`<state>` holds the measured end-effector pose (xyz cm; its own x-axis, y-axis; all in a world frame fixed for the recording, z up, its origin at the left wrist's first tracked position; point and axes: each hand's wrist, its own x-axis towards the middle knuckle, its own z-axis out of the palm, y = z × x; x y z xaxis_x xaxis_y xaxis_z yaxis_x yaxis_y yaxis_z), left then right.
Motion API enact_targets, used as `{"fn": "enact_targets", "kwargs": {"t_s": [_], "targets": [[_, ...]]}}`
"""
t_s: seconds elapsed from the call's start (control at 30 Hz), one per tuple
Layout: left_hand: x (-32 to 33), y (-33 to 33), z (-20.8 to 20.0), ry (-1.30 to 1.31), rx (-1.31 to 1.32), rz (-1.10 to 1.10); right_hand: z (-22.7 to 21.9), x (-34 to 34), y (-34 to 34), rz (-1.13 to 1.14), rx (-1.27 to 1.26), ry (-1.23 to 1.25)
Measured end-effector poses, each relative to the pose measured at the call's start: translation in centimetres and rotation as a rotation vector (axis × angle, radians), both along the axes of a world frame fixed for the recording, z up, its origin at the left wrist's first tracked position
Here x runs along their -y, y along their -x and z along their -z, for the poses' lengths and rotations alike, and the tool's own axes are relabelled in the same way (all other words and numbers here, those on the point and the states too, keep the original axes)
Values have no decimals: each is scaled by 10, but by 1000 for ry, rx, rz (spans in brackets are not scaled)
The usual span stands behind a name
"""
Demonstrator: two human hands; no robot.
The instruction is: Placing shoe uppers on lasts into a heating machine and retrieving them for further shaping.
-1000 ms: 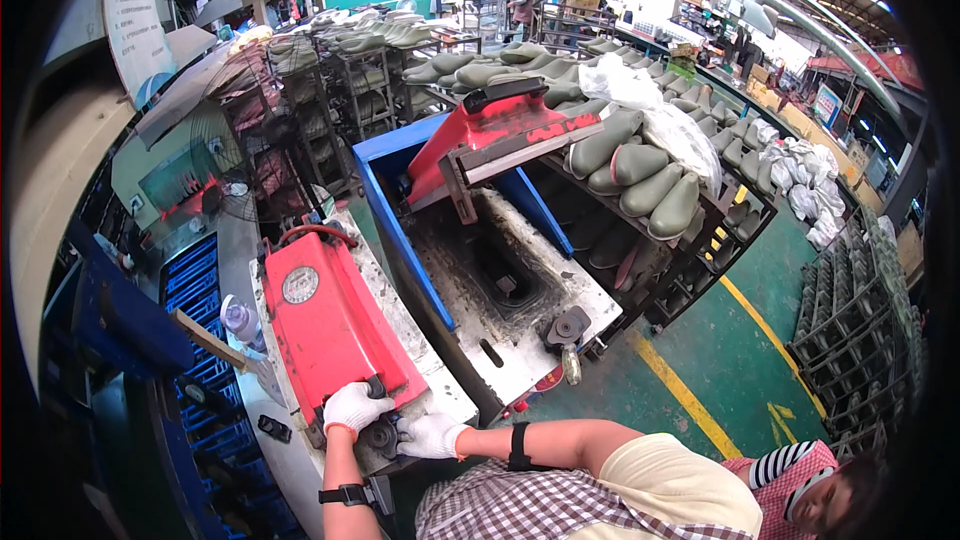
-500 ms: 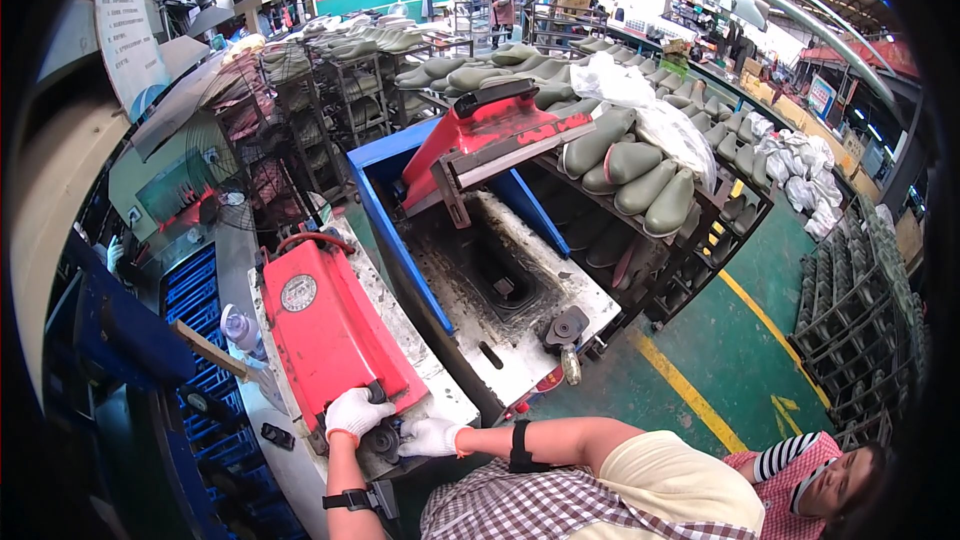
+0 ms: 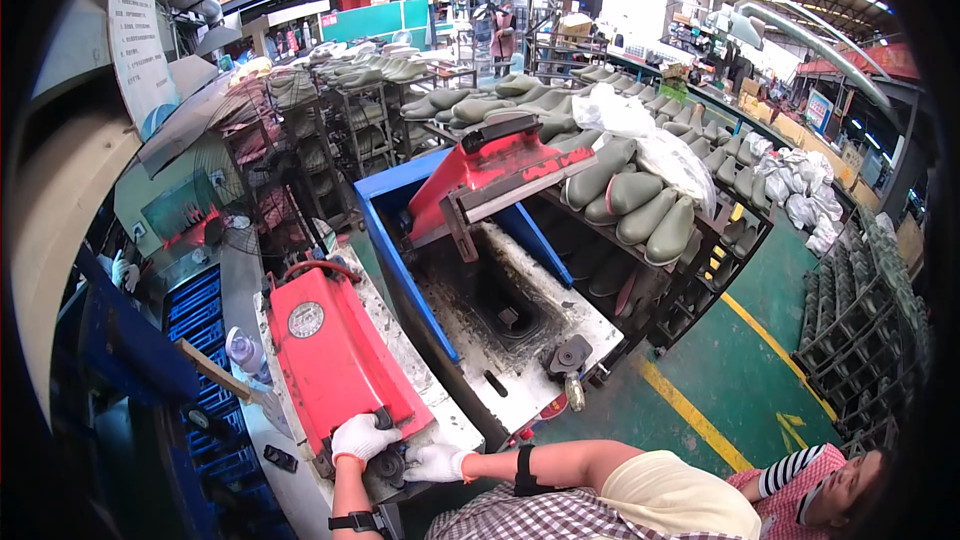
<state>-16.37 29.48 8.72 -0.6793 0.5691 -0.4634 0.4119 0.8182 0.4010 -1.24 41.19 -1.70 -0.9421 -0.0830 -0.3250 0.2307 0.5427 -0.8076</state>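
A long red lid [image 3: 340, 350] lies lowered over a scuffed white machine top [image 3: 455, 423], its long axis running from 5 o'clock, by the person's hands, up to 11 o'clock. At its near end are a black handle [image 3: 384, 418] and, below it, a round black knob [image 3: 388, 462]. The left hand [image 3: 364, 438], in a white glove, is the nearer one: its fingers curl over the handle, and from them the lid stretches away toward 11 o'clock. The right hand [image 3: 434, 462], also gloved, comes in from 3 o'clock with its fingers at the knob; whether they grasp it or only touch it, I cannot tell.

From the lid, a clear bottle [image 3: 246, 352] is at 9 o'clock on a grey tabletop [image 3: 240, 290]; a small black object [image 3: 280, 458] is at 8 o'clock. Toward 2 o'clock, a second machine has its red cover [image 3: 485, 172] raised above a dark well [image 3: 508, 318]. Beyond, grey-green boot shapes [image 3: 640, 202] fill a rack. From the hands, another person [image 3: 800, 480] in a striped sleeve is at 3 o'clock.
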Motion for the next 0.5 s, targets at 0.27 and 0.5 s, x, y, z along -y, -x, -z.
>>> {"fn": "enact_targets", "kwargs": {"t_s": [0.27,0.5], "targets": [[-2,0,-2,8,-6,-7,0,-2,2,-25,-18,-76],[0,1,3,4,-6,-15,4,-1,1,-21,-65,-55]]}}
